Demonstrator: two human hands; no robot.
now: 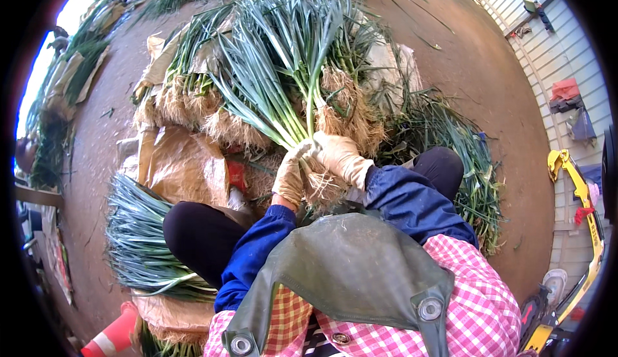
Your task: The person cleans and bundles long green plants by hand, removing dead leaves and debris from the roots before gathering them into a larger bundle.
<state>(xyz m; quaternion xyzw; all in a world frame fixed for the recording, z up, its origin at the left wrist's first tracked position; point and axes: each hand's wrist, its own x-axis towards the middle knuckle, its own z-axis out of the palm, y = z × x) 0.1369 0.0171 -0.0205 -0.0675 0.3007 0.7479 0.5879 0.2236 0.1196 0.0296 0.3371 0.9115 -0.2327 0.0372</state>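
Observation:
In front of my lap, both my hands, in beige gloves, are on a bunch of green onions (283,116). My left hand (289,178) wraps round the lower stalks from the left. My right hand (340,157) closes round them from the right, touching the left one. The long green leaves fan away from me, and the tangled roots (322,187) hang below my gloves toward my apron. Just beyond lies a pile of more green onions (187,80), their dry brown roots (187,103) facing me. My fingertips are partly hidden behind the stalks.
A neat stack of green onions (145,238) lies left of my knee, by brown wrapping paper (187,167). Loose leaves (473,164) heap up at the right. An orange-and-white cone (112,334) stands at lower left, a yellow metal frame (582,193) by the right wall.

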